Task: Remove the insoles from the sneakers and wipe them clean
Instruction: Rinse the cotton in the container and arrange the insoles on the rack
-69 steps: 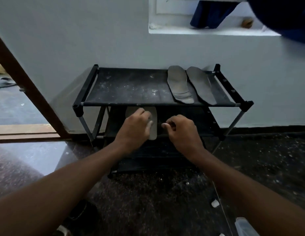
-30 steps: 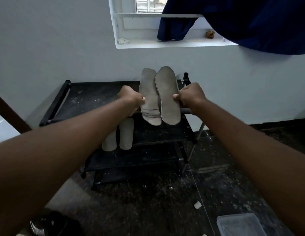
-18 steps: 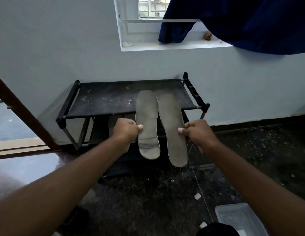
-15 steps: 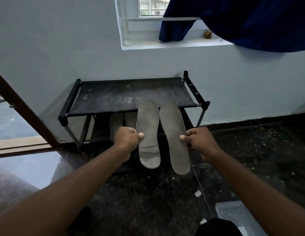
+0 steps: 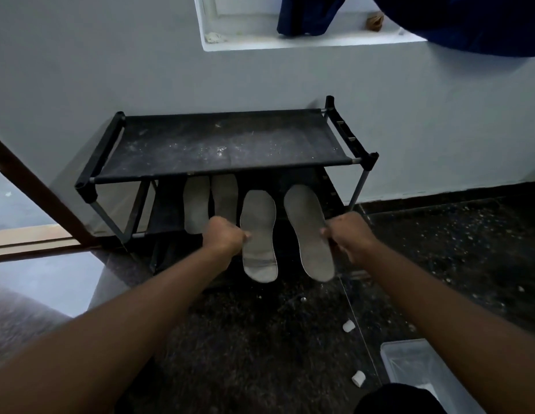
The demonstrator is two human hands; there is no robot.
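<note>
Each hand pinches one grey insole by its edge: the left hand (image 5: 223, 236) holds the left insole (image 5: 258, 234), the right hand (image 5: 349, 234) the right insole (image 5: 308, 231). Both insoles hang in front of the black rack (image 5: 227, 144), where two more insoles (image 5: 209, 201) lie on the lower shelf.

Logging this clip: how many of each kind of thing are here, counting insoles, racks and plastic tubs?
Held insoles: 2, the left-hand insole in the left hand, the right-hand insole in the right hand
Shelved insoles: 2, the left shelved insole and the right shelved insole, under the top shelf
Shoe rack: 1
Clear tub: 1
Total: 6
</note>
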